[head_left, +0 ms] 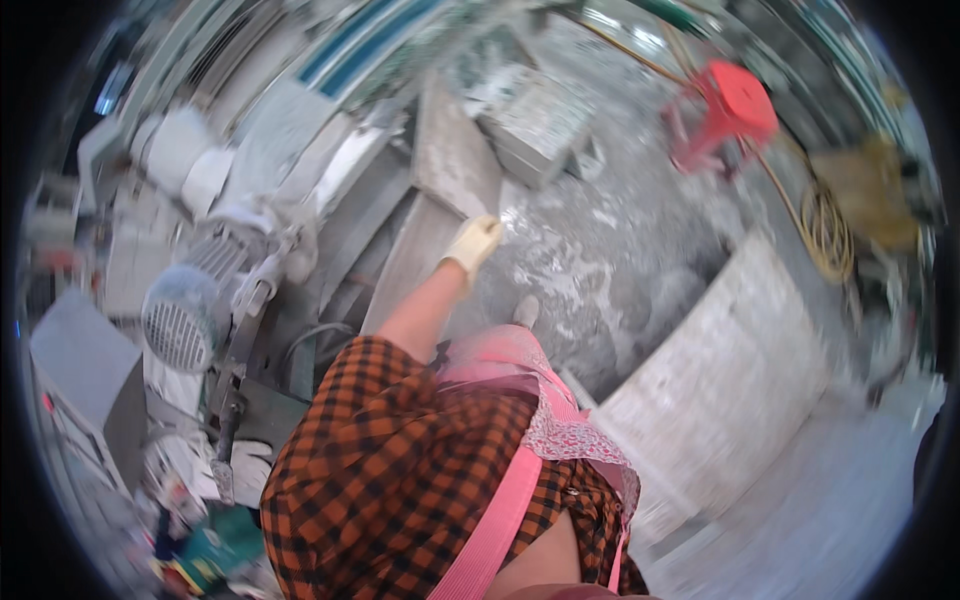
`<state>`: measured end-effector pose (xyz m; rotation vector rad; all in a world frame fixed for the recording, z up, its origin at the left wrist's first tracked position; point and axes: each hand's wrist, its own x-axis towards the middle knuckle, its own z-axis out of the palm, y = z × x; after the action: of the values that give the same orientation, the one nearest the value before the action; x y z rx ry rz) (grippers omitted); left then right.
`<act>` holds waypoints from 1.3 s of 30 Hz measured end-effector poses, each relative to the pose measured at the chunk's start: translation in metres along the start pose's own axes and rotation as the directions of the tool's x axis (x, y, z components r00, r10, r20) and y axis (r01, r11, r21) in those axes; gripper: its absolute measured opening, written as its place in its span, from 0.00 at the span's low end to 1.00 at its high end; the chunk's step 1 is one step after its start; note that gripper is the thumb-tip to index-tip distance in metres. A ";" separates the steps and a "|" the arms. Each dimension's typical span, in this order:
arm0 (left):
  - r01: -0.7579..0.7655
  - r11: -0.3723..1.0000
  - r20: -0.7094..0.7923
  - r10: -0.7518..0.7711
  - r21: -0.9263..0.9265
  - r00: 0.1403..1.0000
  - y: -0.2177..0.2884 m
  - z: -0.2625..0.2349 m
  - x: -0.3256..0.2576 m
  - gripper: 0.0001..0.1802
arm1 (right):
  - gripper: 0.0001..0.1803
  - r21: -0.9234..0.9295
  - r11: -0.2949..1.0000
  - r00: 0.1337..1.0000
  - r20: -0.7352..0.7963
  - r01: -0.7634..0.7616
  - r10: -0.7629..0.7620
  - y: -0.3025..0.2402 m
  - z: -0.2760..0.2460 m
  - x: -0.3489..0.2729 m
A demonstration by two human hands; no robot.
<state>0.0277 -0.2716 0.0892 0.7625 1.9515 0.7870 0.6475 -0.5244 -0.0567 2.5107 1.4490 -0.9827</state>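
My left hand (pixel 475 245), in a cream glove, is stretched forward with its fingers curled in. Nothing shows sticking out of it. It appears over the edge of a grey dusty board (pixel 455 150), and I cannot tell whether it touches that board. A second board (pixel 405 255) lies below it, beside the left forearm. My right hand is out of view; only bare skin of an arm (pixel 548 565) shows at the lower edge, below a checked sleeve.
A dusty motor (pixel 185 315) and machine parts stand at left. Ahead is a grey box-shaped block (pixel 540 125); a red plastic stool (pixel 738 105) and a coiled yellowish hose (pixel 826 232) are at right. A large pale slab (pixel 720 380) lies at right on the wet, grey-streaked floor (pixel 560 270).
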 end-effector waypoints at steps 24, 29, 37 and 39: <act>-0.367 0.810 -0.827 -0.237 -0.458 0.509 0.060 -0.187 0.124 0.16 | 0.21 0.124 0.912 0.899 0.159 0.391 -0.407 -0.652 -0.208 0.332; -0.347 0.835 -0.889 -0.318 -0.427 0.330 0.054 -0.197 0.159 0.15 | 0.25 0.313 0.900 0.913 0.175 0.303 -0.368 -0.756 -0.229 0.405; -0.096 0.952 -0.954 -0.282 -0.292 0.104 0.025 -0.240 0.167 0.28 | 0.24 0.451 0.728 0.691 0.283 0.515 -0.665 -0.956 -0.202 0.437; 0.001 0.955 -0.948 -0.294 -0.296 0.119 0.031 -0.261 0.174 0.23 | 0.24 0.418 0.668 0.618 0.271 0.615 -0.738 -1.012 -0.195 0.410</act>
<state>-0.2706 -0.1806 0.1364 -0.3694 2.9487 1.6404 0.0740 0.4104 0.1061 1.6298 2.2803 -1.8297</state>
